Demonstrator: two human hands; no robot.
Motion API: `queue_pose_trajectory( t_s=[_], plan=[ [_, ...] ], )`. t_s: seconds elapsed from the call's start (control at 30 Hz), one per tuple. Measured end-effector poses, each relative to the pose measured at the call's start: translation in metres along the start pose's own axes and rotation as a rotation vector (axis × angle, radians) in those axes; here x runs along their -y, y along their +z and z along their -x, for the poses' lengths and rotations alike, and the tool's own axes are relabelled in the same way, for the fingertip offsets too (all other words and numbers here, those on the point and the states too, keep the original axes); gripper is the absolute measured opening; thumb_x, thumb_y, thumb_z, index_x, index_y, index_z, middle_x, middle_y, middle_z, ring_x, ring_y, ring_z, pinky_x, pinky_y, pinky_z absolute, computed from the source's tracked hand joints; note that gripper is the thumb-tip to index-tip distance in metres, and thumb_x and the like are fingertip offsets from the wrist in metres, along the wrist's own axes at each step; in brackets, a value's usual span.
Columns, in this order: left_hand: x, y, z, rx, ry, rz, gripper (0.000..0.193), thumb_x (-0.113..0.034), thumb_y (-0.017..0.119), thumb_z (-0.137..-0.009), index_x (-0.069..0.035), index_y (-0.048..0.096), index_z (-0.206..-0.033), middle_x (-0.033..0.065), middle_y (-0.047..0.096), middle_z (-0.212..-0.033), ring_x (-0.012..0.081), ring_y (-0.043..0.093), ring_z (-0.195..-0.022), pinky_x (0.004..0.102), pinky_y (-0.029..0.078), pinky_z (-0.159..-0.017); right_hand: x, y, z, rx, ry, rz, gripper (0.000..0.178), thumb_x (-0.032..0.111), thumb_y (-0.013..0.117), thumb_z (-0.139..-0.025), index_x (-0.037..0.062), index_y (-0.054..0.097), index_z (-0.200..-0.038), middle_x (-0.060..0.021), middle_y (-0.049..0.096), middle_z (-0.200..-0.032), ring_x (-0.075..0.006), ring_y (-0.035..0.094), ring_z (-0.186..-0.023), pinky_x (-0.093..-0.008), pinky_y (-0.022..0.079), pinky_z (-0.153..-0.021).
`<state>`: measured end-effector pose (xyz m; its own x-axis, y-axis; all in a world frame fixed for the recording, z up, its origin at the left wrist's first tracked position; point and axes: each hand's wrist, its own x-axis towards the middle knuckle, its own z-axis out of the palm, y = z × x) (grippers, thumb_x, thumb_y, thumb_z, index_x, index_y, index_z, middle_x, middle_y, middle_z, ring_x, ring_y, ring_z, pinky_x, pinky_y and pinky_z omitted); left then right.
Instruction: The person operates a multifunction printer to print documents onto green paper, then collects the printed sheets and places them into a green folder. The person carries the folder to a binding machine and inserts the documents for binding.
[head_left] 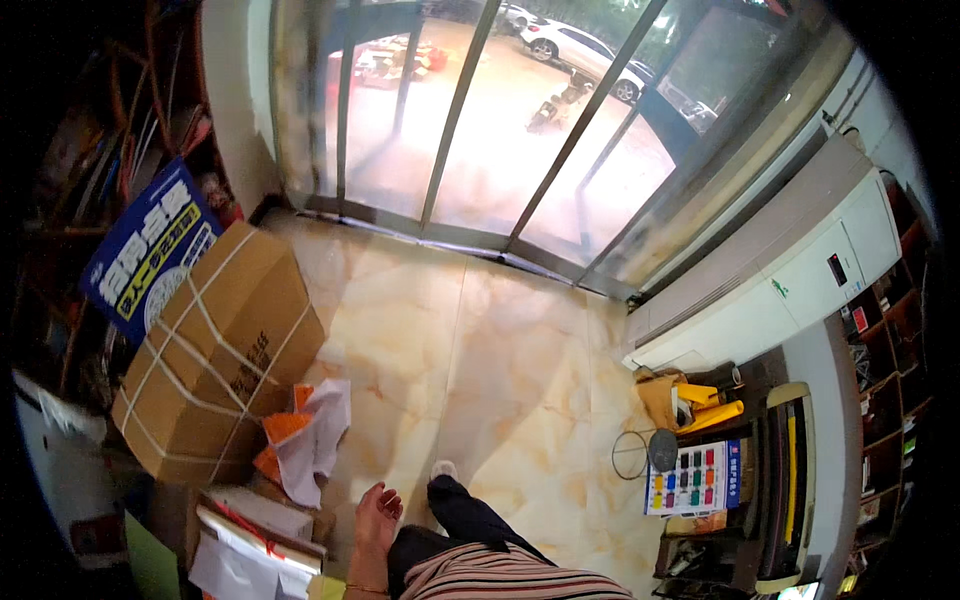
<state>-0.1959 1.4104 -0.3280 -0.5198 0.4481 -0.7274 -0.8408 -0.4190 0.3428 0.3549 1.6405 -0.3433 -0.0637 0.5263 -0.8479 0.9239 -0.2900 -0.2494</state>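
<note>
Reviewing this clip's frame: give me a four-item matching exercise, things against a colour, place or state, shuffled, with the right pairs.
Things:
1. Cardboard box
2. Chart
3. Car
4. Left hand

Descriptions:
A. White, outside beyond the glass doors
B. Empty, fingers loosely curled
C. Brown and tied up
D. Rows of many colours, at the right side of the room

Right pairs: 1-C, 2-D, 3-A, 4-B
</note>
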Motion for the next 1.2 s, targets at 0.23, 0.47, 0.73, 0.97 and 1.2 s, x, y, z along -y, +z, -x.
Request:
queue_pose_trajectory(
  t_s=[0.23, 0.47, 0.73, 0.97, 1.2],
  plan=[
    [-0.060, 0.144, -0.084, 0.035, 0.126, 0.010, 0.016, -0.017, 0.054, -0.093, -0.008, 0.056, -0.106, 0.0072, 0.061, -0.088, 0.0192, 0.059, -0.079, 0.0331, 0.051, -0.072, 0.218, -0.097, -0.108, -0.081, -0.249, -0.180, 0.027, 0.027, 0.061, -0.085, 0.0031, 0.064, -0.098, -0.0105, 0.067, -0.088, -0.0235, 0.067, -0.074, -0.0349, 0.055, -0.063],
    [-0.149, 0.198, -0.233, -0.126, 0.054, 0.075, 0.016, -0.020, 0.057, -0.091, -0.010, 0.055, -0.103, 0.0061, 0.061, -0.084, 0.0205, 0.057, -0.073, 0.0347, 0.050, -0.068, 0.440, -0.089, -0.168, -0.028, -0.210, -0.223, 0.018, 0.020, 0.066, -0.085, 0.0070, 0.064, -0.098, -0.0054, 0.067, -0.090, -0.0176, 0.065, -0.081, -0.0322, 0.052, -0.070],
    [-0.334, 0.404, -0.378, 0.103, 0.346, -0.406, 0.019, -0.019, 0.055, -0.092, -0.009, 0.054, -0.109, 0.0037, 0.059, -0.090, 0.0146, 0.057, -0.081, 0.0293, 0.047, -0.072, 0.562, -0.041, -0.205, 0.128, -0.365, 0.332, 0.029, 0.035, 0.052, -0.089, 0.0129, 0.066, -0.101, -0.0066, 0.066, -0.101, -0.0221, 0.062, -0.093, -0.0368, 0.048, -0.083],
    [-0.427, 0.627, -0.486, 0.452, 0.741, -0.731, 0.020, -0.013, 0.055, -0.091, -0.003, 0.053, -0.109, 0.0035, 0.058, -0.099, 0.0127, 0.055, -0.092, 0.0253, 0.042, -0.083, 0.708, -0.047, -0.276, 0.179, -0.206, 0.367, 0.032, 0.036, 0.047, -0.092, 0.0131, 0.064, -0.107, -0.0082, 0.065, -0.107, -0.0253, 0.061, -0.098, -0.0384, 0.047, -0.087],
    [-0.455, 0.837, -0.574, 0.683, 1.107, -1.026, 0.024, -0.012, 0.060, -0.084, -0.003, 0.055, -0.106, 0.0083, 0.054, -0.107, 0.0200, 0.051, -0.104, 0.0336, 0.039, -0.092, 0.855, -0.056, -0.422, 0.020, -0.490, 0.697, 0.032, 0.036, 0.049, -0.091, 0.0121, 0.065, -0.105, -0.0095, 0.065, -0.106, -0.0280, 0.061, -0.098, -0.0404, 0.048, -0.086]
  ],
)
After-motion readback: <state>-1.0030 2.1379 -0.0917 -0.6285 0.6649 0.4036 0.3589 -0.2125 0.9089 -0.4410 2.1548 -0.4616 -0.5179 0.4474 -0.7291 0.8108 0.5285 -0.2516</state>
